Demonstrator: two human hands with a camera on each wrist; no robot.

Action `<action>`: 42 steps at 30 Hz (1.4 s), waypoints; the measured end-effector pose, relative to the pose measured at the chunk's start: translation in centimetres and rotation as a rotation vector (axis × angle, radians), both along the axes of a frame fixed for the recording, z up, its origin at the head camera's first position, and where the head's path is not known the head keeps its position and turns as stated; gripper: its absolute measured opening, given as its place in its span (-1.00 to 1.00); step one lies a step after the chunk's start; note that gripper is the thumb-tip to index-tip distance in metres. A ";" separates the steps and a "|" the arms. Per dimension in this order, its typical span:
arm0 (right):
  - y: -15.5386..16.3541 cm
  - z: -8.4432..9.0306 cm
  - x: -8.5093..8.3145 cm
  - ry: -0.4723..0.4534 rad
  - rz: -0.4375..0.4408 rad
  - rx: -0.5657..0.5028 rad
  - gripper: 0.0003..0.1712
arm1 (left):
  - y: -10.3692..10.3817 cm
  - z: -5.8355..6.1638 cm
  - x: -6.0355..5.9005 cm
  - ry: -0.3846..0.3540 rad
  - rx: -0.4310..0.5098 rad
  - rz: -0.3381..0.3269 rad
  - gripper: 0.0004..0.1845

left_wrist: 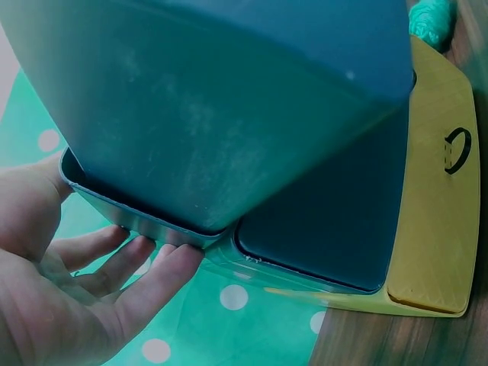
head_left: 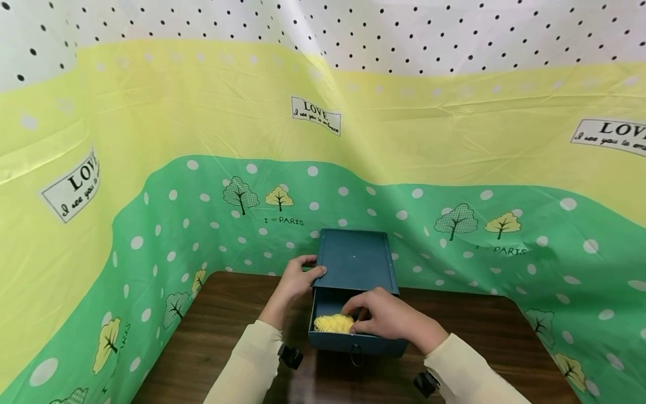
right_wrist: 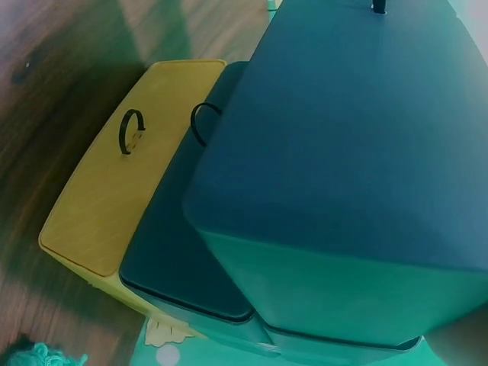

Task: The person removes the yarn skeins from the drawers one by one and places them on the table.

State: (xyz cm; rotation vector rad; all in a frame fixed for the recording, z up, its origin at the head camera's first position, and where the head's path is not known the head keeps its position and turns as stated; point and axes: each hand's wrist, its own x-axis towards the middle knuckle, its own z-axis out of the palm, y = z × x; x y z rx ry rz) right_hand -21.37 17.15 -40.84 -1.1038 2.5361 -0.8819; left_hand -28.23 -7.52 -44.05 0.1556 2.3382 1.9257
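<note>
A dark blue drawer box (head_left: 355, 261) stands near the back of the table, its top drawer (head_left: 330, 340) pulled out toward me. In the head view, my left hand (head_left: 296, 280) grips the box's left edge, thumb on the top; the left wrist view shows its fingers along the side. Inside the drawer lies a bundle of yellow yarn (head_left: 332, 324). My right hand (head_left: 391, 317) reaches in from the right and pinches the bundle's right end between thumb and fingers. The right wrist view hides that grip behind the drawer front.
Below the pulled-out drawer are a shut blue drawer (right_wrist: 171, 236) and a yellow drawer (right_wrist: 126, 191), each with a black loop handle. Teal yarn (left_wrist: 432, 21) lies on the wooden table (head_left: 212, 336) by the unit. A patterned curtain (head_left: 202, 112) hangs behind and on both sides.
</note>
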 end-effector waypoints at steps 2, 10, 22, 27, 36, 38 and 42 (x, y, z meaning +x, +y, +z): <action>0.0 0.0 -0.1 -0.005 0.009 0.003 -0.68 | 0.0 0.0 0.0 -0.001 0.002 -0.001 -0.37; -0.1 -0.2 -0.3 0.039 0.038 -0.022 -0.82 | 0.1 0.1 0.0 -0.002 -0.005 0.001 -0.37; -0.6 -0.2 -0.4 -0.047 0.070 -0.029 -0.65 | 0.1 -0.1 0.0 -0.006 -0.018 0.009 -0.37; -1.0 -0.2 -0.4 -0.045 0.081 -0.015 -0.74 | 0.0 -0.2 0.0 -0.003 -0.018 0.009 -0.37; -1.3 -0.3 -0.6 0.047 0.085 -0.033 -0.82 | 0.0 -0.1 -0.1 0.013 -0.005 0.000 -0.38; -1.2 -0.3 -0.5 0.079 0.087 -0.046 -0.82 | 0.1 -0.1 -0.1 0.012 -0.009 0.003 -0.37; -0.9 -0.3 -0.4 0.096 0.069 -0.075 -0.81 | 0.1 -0.1 -0.1 0.007 -0.018 0.007 -0.38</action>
